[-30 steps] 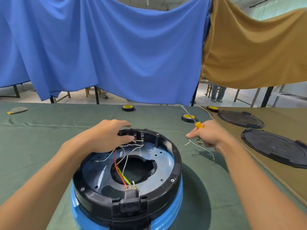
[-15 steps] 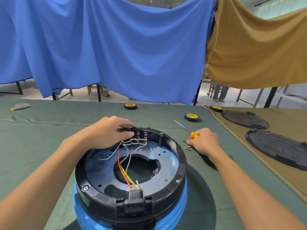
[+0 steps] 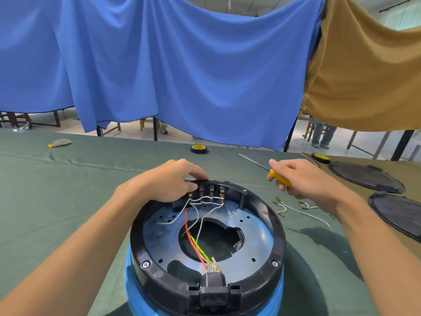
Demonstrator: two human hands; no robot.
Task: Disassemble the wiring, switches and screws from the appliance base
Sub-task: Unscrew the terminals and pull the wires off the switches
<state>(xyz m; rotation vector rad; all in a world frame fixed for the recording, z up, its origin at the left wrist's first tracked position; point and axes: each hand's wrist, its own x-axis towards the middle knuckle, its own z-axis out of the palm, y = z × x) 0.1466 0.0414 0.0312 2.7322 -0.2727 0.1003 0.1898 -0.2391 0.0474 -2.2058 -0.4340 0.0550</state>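
Note:
The round appliance base, black rim on a blue body, stands upside down in front of me. Its metal plate carries white, red and yellow-green wires that run from a row of switches at the far rim to a black power socket at the near rim. My left hand grips the far rim beside the switches, fingertips on the leftmost one. My right hand holds a yellow-handled screwdriver above the table, right of the base. Loose white wires lie on the cloth under that hand.
Green cloth covers the table. A tape roll lies behind the base and another at the far right. Two black round covers sit on a brown cloth at the right. Blue and brown sheets hang behind.
My right hand put the loose wires down on the cloth and has lifted with the screwdriver, moving a little toward the base. My left hand stays on the far rim.

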